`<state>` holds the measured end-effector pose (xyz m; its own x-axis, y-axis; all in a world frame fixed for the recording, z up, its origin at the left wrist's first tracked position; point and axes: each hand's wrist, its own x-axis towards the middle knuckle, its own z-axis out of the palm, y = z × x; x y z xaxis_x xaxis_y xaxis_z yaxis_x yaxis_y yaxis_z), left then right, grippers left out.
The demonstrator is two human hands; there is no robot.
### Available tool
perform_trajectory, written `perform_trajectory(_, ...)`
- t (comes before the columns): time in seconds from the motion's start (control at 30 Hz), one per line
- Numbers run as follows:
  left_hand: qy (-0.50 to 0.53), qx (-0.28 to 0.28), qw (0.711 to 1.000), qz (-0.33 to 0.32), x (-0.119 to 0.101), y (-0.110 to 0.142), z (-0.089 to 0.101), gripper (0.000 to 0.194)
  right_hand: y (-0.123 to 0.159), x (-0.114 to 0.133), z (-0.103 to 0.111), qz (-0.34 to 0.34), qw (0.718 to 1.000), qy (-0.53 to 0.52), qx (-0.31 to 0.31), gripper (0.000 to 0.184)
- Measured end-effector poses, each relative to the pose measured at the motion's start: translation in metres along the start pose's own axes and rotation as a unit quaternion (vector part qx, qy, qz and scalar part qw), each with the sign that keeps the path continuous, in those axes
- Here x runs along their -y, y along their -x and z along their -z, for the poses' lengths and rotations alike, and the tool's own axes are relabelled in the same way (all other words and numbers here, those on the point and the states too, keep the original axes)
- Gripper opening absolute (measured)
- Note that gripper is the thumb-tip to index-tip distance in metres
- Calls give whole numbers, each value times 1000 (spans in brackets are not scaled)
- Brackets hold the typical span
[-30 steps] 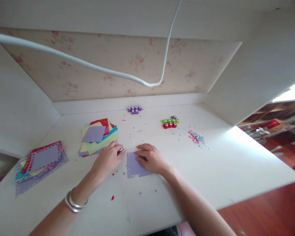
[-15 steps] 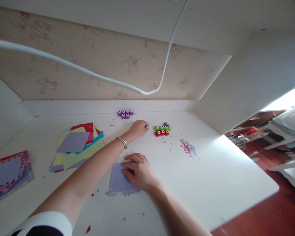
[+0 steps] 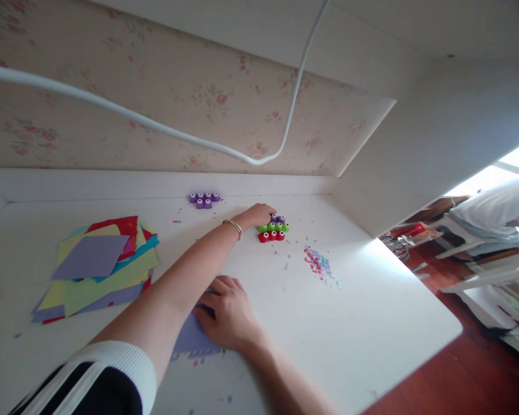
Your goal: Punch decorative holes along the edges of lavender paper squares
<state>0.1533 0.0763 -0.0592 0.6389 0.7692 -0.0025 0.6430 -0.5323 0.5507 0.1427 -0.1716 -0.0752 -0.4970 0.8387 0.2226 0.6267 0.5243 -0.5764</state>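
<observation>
My left hand (image 3: 260,214) reaches far across the desk, its fingers closed on a small purple craft punch (image 3: 273,218) with a white button top. That punch stands beside another purple punch (image 3: 281,219), behind a row of green punches (image 3: 273,227) and a row of red punches (image 3: 271,237). My right hand (image 3: 225,308) lies with fingers spread on a lilac paper sheet (image 3: 193,339) near the front. Small notches run along the sheet's lower edge. My left forearm hides part of this sheet.
A pile of coloured paper (image 3: 90,259) lies on the left. Several purple punches (image 3: 204,200) stand at the back edge. Punched confetti (image 3: 318,262) is heaped on the right. A white cable (image 3: 173,134) hangs in front of the wallpaper. The desk's edge (image 3: 415,369) is at right.
My left hand has carried the purple punch from beside the sheet to the back right, next to the other punches. My right hand stays on the sheet. The view has swung right.
</observation>
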Motion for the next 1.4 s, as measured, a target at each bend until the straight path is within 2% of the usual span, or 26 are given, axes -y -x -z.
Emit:
perform_trajectory(0.17,-27,5,1000,-13,-8,0,0,26,0,0,0,4,1000,3,-3,20)
perform_trajectory(0.33,-87,-56,995,-4,0,15,16,41,1,-1,-2,1,1000,0,-10,22)
perform_trajectory(0.47,-163,-135,977,27,29,53,47,42,1,-1,-3,0,1000,-2,-11,21)
perform_trajectory(0.57,-219,-167,959,68,57,89,70,38,1,0,-2,-3,1000,-5,-7,23)
perform_trajectory(0.67,-260,-167,946,100,81,119,82,31,1,2,0,-15,1000,-4,-5,37)
perform_trajectory(0.77,-285,-146,942,103,93,135,84,24,1,4,0,-34,999,0,-8,52)
perform_trajectory(1.0,-301,-124,941,87,94,138,83,22,2,5,-1,-30,999,14,-2,40)
perform_trajectory(1.2,-306,-120,941,83,94,132,74,40,2,5,-2,-18,1000,16,-12,36)
perform_trajectory(1.4,-300,-113,945,69,90,127,79,27,2,3,-1,-16,1000,15,-5,30)
